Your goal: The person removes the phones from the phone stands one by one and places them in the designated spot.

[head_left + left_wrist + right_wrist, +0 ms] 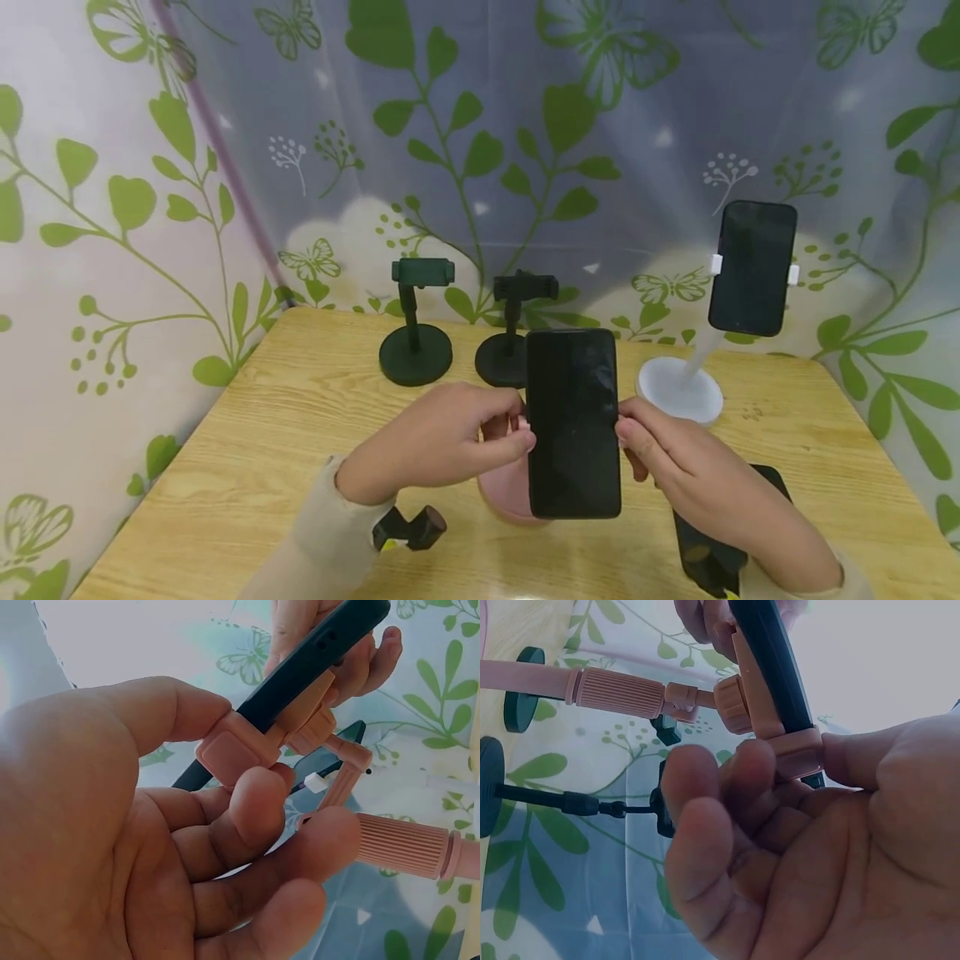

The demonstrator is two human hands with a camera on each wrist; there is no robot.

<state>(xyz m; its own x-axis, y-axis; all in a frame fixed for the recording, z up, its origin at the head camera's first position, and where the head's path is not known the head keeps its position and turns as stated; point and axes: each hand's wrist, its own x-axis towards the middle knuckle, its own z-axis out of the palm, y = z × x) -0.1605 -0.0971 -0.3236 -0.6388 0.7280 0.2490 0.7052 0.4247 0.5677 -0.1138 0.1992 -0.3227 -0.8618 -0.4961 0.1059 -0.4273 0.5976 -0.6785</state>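
Observation:
A black smartphone (573,425) stands upright, screen toward me, in the holder of a pink phone stand (504,493). Most of the stand is hidden behind the phone in the head view; its ribbed pink post (405,844) shows in the left wrist view. My left hand (446,437) pinches the pink clamp end (232,756) on the phone's left edge between thumb and fingers. On the opposite edge, my right hand (686,462) pinches the other clamp end (799,754), its thumb against the outer side.
Behind stand a dark green phone stand (416,358) and a black one (497,360). At right, a white stand (678,390) holds another phone (753,267). One more phone (693,537) lies under my right forearm. A patterned curtain (480,167) backs the wooden table (300,433).

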